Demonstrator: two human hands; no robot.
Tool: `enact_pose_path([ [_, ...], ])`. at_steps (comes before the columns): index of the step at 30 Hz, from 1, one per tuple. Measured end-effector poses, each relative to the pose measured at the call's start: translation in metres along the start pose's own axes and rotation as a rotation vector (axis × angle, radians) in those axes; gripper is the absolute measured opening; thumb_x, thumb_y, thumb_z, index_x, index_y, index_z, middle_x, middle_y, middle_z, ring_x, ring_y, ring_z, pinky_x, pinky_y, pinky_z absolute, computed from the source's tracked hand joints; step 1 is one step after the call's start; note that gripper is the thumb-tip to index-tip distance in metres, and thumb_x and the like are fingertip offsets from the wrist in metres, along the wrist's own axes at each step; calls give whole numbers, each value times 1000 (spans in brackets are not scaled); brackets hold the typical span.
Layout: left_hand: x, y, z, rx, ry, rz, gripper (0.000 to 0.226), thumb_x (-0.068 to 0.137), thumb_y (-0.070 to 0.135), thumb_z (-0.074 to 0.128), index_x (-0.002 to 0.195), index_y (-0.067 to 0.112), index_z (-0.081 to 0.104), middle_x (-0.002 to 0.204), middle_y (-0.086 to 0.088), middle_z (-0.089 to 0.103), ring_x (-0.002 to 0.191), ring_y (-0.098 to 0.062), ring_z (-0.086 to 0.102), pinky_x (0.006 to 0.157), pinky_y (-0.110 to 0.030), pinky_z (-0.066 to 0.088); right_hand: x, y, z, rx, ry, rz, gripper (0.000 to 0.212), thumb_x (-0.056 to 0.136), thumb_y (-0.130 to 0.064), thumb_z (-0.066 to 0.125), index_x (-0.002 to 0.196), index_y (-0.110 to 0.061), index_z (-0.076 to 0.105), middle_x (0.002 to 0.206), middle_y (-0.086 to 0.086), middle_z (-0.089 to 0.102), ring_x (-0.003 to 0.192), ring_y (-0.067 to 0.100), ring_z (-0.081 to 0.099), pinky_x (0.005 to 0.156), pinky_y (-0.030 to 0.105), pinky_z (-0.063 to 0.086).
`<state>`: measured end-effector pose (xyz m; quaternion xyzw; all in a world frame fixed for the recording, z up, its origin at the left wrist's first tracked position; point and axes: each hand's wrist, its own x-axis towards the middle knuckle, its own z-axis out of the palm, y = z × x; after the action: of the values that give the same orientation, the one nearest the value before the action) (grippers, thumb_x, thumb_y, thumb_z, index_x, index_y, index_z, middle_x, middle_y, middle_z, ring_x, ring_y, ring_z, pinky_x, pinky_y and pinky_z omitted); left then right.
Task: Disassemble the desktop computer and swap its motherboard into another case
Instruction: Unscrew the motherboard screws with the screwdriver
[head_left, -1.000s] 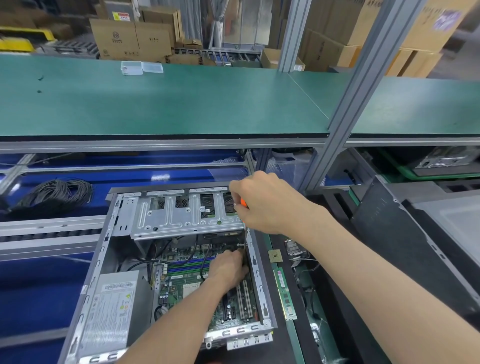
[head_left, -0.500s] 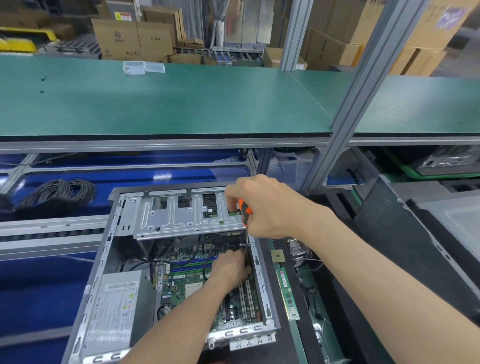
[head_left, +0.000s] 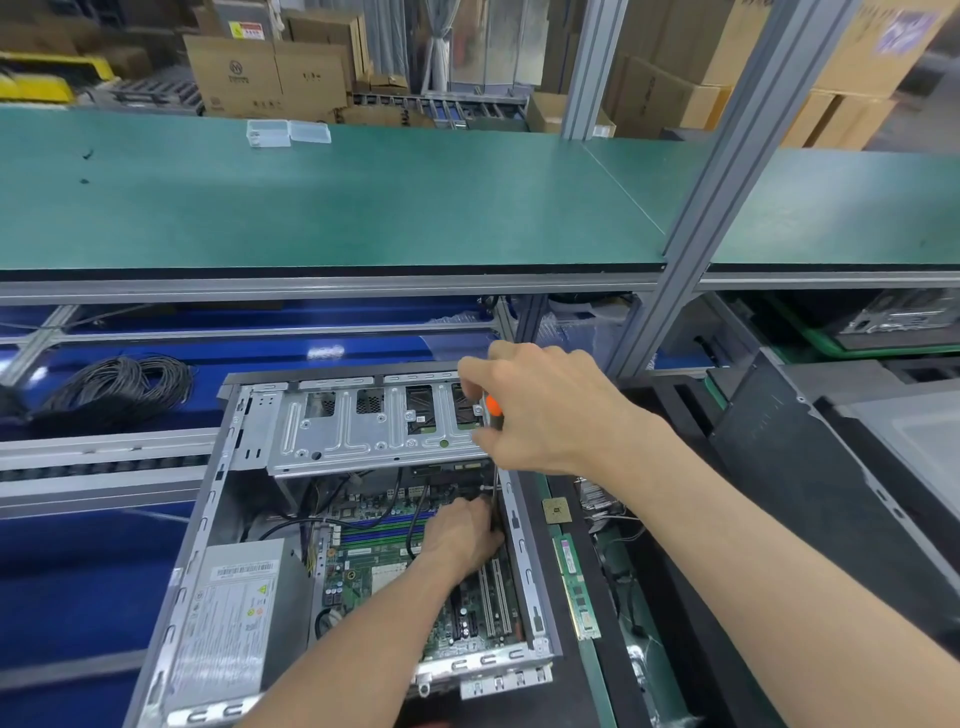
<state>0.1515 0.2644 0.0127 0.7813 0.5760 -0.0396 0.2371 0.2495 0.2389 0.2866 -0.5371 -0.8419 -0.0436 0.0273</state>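
Gripping an orange-handled screwdriver (head_left: 492, 410), the right hand (head_left: 540, 410) hangs over the far right corner of the open case (head_left: 208, 519), its fingers curled round the handle and its knuckles up. The shaft runs nearly straight down from that grip, past the edge of the drive cage (head_left: 363, 431), to a spot beside the right wall where the left hand (head_left: 462, 535) rests low inside, on the motherboard (head_left: 374, 577). So the thing to be worked lies directly below the right hand's grip, and the tool's long axis is close to vertical; the tip itself is hidden behind the left hand's fingers, so I cannot tell whether it sits in a screw. The left hand is the nearer of the 2 to the board, its fingers bent down at the shaft's lower end; whether they pinch the shaft, a screw or a cable is not clear. The motherboard lies flat on the floor of the case, with the power supply (head_left: 234, 613) to its left and black cables looping over its far part. The right forearm comes in from the lower right, crossing above a memory stick (head_left: 574, 587) and a CPU (head_left: 557, 510) laid out beside the case. My guess is that a board screw near the right wall is being undone, which needs the shaft kept upright.
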Motion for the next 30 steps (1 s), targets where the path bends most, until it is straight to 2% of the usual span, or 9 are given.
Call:
enact_pose_path([
  [2,0,0,0,-6,0,2,42,92,44,53,122,15,55,113,-13,60,100,-35,61,69,-37,44,2,1,2,-103,36,74,30,94,-53,55,102,-25,50,72,-3,38,72,29,46,63,36,34],
  [6,-1,0,-1,-2,5,8,38,91,43,53,116,14,57,110,-13,62,96,-35,63,67,-37,44,3,5,2,110,-34,23,11,89,-20,58,96,-24,51,78,-3,46,81,30,54,65,35,39],
  [9,-1,1,-2,-2,20,6,34,89,40,54,108,12,58,105,-14,65,94,-37,64,64,-38,44,-1,4,-2,234,-126,-11,39,72,-8,62,98,-33,49,94,-7,54,82,24,57,60,32,38],
  [14,-1,0,-1,1,22,9,34,91,41,55,110,13,58,103,-13,65,90,-35,64,63,-38,42,2,2,5,-22,32,64,26,95,-48,55,99,-25,44,75,-2,43,74,30,49,62,36,36],
  [17,-1,0,-1,4,24,14,34,91,40,54,110,13,58,103,-13,65,90,-35,64,63,-37,43,5,4,6,97,-15,35,9,94,-26,55,96,-23,47,77,-1,45,78,31,51,63,36,39],
  [20,-1,1,-1,0,22,11,32,90,39,53,108,12,58,103,-13,64,91,-36,64,63,-37,43,4,4,1,219,-116,-47,34,76,-7,60,95,-31,47,89,-5,54,81,24,54,61,32,36],
  [23,-1,1,-1,0,27,5,32,89,39,54,106,13,59,102,-13,64,90,-35,64,62,-37,42,1,2,2,154,-46,-27,31,77,-21,64,99,-33,46,93,-5,51,76,25,53,56,31,34],
  [26,-1,0,0,-2,32,4,34,89,42,54,108,14,59,102,-12,64,89,-35,63,63,-37,42,2,2,5,-31,38,60,25,96,-48,53,103,-24,49,72,-2,40,72,29,46,61,35,35],
  [30,0,0,0,4,27,-5,33,89,41,54,106,14,59,103,-12,63,81,-33,57,64,-38,42,5,6,5,148,-22,10,13,89,-19,57,100,-23,51,79,-4,48,78,26,54,63,36,42],
])
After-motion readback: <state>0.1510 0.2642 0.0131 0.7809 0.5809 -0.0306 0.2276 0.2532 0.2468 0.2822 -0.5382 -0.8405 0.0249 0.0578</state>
